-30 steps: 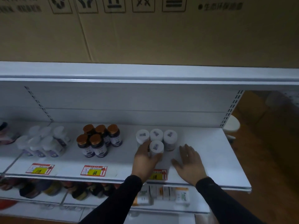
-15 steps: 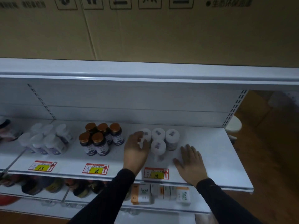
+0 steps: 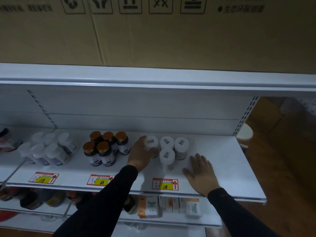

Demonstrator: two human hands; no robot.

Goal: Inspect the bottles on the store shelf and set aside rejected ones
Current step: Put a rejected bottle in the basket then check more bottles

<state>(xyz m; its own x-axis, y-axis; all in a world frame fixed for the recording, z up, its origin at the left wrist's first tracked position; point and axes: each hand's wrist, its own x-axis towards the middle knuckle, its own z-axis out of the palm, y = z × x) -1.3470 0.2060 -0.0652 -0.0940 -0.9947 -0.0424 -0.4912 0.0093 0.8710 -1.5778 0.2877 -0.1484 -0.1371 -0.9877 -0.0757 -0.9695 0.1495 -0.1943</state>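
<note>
White-capped plastic bottles [image 3: 167,142] stand in a cluster of four on the white metal store shelf [image 3: 222,161], three in a back row and one in front, right of centre from where I watch through the head camera. My left hand [image 3: 141,155] has its fingers curled round the leftmost back-row bottle [image 3: 150,144], thumb on its near side; I cannot tell whether that bottle is lifted or sits on the shelf. The front bottle [image 3: 167,157] stands just beside the held one, touching or nearly so. My right hand [image 3: 201,173] lies flat on the shelf with fingers straight and spread, near the cluster's right side but apart from the bottles. Both arms wear black sleeves.

Left of the held bottle stand five dark bottles with copper-coloured caps [image 3: 106,147], packed close together. Further left sits a blurred group of pale translucent bottles [image 3: 47,149]. Red-and-yellow price tags [image 3: 165,184] run along the shelf's front edge, reading 118, 68 and 118. On the lower shelf, white-and-orange boxes [image 3: 150,206] stand upright. A brown cardboard carton [image 3: 153,35] with printed handling symbols fills the space above the shelving.
</note>
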